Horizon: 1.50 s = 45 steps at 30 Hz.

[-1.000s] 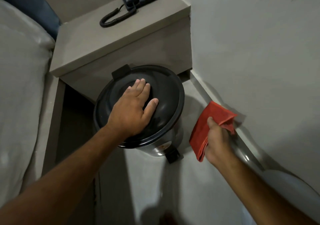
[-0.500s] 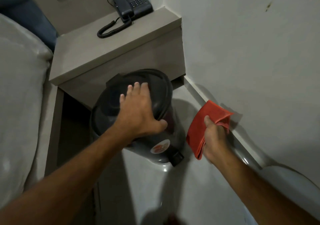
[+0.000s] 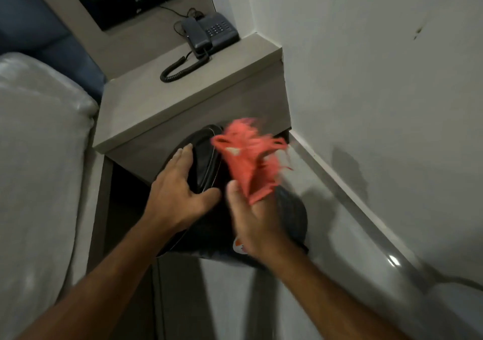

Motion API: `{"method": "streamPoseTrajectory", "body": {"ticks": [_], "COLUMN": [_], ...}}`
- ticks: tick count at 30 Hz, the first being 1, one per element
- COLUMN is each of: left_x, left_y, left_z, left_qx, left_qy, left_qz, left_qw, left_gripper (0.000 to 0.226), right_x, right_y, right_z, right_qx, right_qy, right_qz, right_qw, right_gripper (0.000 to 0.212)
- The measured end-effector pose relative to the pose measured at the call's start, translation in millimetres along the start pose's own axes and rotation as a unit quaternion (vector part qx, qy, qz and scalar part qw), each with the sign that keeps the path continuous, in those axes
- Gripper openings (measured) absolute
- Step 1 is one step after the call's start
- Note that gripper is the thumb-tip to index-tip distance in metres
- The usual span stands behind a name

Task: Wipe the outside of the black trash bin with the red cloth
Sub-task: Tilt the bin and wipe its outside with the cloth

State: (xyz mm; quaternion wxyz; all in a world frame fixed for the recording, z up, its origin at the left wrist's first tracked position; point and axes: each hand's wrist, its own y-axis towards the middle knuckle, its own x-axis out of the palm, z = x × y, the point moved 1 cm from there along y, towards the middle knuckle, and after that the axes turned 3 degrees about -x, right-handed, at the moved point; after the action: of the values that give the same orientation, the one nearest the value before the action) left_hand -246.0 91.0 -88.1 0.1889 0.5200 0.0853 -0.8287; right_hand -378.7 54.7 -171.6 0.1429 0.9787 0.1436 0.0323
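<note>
Black trash bin (image 3: pixel 209 217), tipped on the floor against the bedside unit (image 3: pixel 183 104) — left hand (image 3: pixel 180 196) spread flat on its lid to steady it, grasping nothing — while right hand (image 3: pixel 251 224) pinches the motion-blurred red cloth (image 3: pixel 248 156) above its exposed side.

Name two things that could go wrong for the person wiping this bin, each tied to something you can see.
1. The black trash bin is tipped over toward the nightstand, steadied only by the left hand on its lid; it could slip or roll.
2. The red cloth is motion-blurred and loosely held in the right hand; it might fly free or miss the bin's side.
</note>
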Motion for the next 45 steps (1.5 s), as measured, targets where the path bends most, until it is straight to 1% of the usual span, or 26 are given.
{"method": "streamPoseTrajectory", "body": {"ticks": [1,3,5,7,8,10,13,15,18,21,22,23,25,26,27,28,31,33,35,37,38,40,42,43,44,45], "left_x": [-0.1,-3.7,-10.1,-14.3,-14.1,-12.0,-10.9,-11.9,-9.8,-11.4,-12.9,-14.5,-14.8,-13.7,-12.6,-11.7,-9.3,-6.6,-5.3,-6.4,-7.0,-7.6,-6.1,-4.3,-3.0,-2.0], "left_y": [2.0,4.9,7.4,7.9,7.7,8.8,2.6,-1.1,-1.4,-3.2,-3.7,-3.9,-1.2,-0.5,0.1,0.8,2.6,1.6,0.6,1.6,3.6,7.1,9.3,11.3,13.2,15.8], "left_z": [-5.2,-19.2,-34.7,-45.6,-45.9,-43.0,-38.4,-33.6,-32.6,-37.5,-39.8,-41.5,-43.1,-43.0,-41.8,-39.9,-32.7,-29.4,-28.5,-32.0,-34.5,-37.2,-34.7,-29.8,-24.4,-19.5], "left_qx": [0.009,0.009,-0.015,-0.033,-0.031,-0.013,0.017,0.049,0.07,0.061,0.058,0.056,0.053,0.054,0.059,0.066,0.068,0.072,0.062,0.03,0.01,-0.019,-0.009,-0.002,-0.004,-0.009], "left_qy": [-0.014,-0.054,-0.086,-0.108,-0.113,-0.108,-0.094,-0.058,-0.025,-0.054,-0.074,-0.091,-0.106,-0.103,-0.092,-0.082,-0.069,-0.068,-0.076,-0.103,-0.12,-0.133,-0.109,-0.09,-0.076,-0.066], "left_qz": [0.008,0.015,0.012,0.018,0.02,0.014,-0.008,-0.037,-0.048,-0.048,-0.045,-0.041,-0.039,-0.042,-0.045,-0.047,-0.039,-0.036,-0.032,-0.027,-0.024,-0.019,-0.021,-0.022,-0.018,-0.012], "left_qw": [1.0,0.998,0.996,0.993,0.993,0.994,0.995,0.996,0.996,0.995,0.995,0.993,0.992,0.992,0.993,0.993,0.995,0.994,0.995,0.994,0.992,0.991,0.994,0.996,0.997,0.998], "left_gripper": [0.105,0.077,0.059,0.049,0.052,0.065,0.095,0.106,0.111,0.111,0.112,0.112,0.111,0.111,0.111,0.111,0.11,0.105,0.107,0.112,0.115,0.117,0.116,0.116,0.116,0.117], "right_x": [21.0,43.4,37.4,16.8,5.6,-5.7,6.3,24.2,45.1,28.6,13.3,-3.5,-36.3,-47.9,-52.6,-49.7,-6.2,23.0,33.7,23.1,11.1,-24.4,-52.1,-53.4,-45.4,-29.3], "right_y": [-0.6,-5.2,-17.6,-29.5,-29.2,-11.5,31.3,63.6,84.7,67.7,62.4,58.5,57.3,59.8,63.0,68.4,83.8,81.3,58.3,22.6,5.8,-12.3,-9.0,-3.0,3.0,9.3], "right_z": [-2.1,8.4,40.3,70.8,81.0,92.2,72.3,43.3,13.3,40.0,62.2,85.2,122.5,131.5,131.5,124.8,65.5,29.4,20.6,39.1,59.1,99.4,119.1,116.8,105.1,86.5], "right_qx": [-0.038,-0.037,0.021,0.142,0.192,0.238,0.3,0.252,0.117,-0.023,-0.007,0.064,0.265,0.338,0.376,0.382,0.264,0.153,0.046,-0.029,-0.017,0.113,0.289,0.327,0.31,0.257], "right_qy": [-0.035,-0.121,-0.204,-0.235,-0.225,-0.227,-0.225,-0.169,-0.078,-0.146,-0.172,-0.186,-0.199,-0.191,-0.18,-0.166,-0.122,-0.078,-0.09,-0.161,-0.206,-0.254,-0.214,-0.186,-0.17,-0.159], "right_qz": [-0.04,-0.07,-0.059,-0.009,0.034,0.086,0.058,0.032,0.007,0.007,-0.001,-0.028,-0.1,-0.115,-0.112,-0.102,-0.081,-0.028,0.015,-0.006,-0.031,-0.034,0.003,0.007,0.005,0.011], "right_qw": [0.998,0.989,0.977,0.962,0.955,0.94,0.925,0.952,0.99,0.989,0.985,0.98,0.938,0.914,0.902,0.904,0.953,0.985,0.995,0.987,0.978,0.96,0.933,0.926,0.936,0.953], "right_gripper": [0.046,0.063,0.072,0.087,0.087,0.071,0.06,0.058,0.063,0.048,0.048,0.052,0.053,0.051,0.049,0.047,0.048,0.051,0.041,0.036,0.044,0.049,0.039,0.033,0.026,0.021]}}
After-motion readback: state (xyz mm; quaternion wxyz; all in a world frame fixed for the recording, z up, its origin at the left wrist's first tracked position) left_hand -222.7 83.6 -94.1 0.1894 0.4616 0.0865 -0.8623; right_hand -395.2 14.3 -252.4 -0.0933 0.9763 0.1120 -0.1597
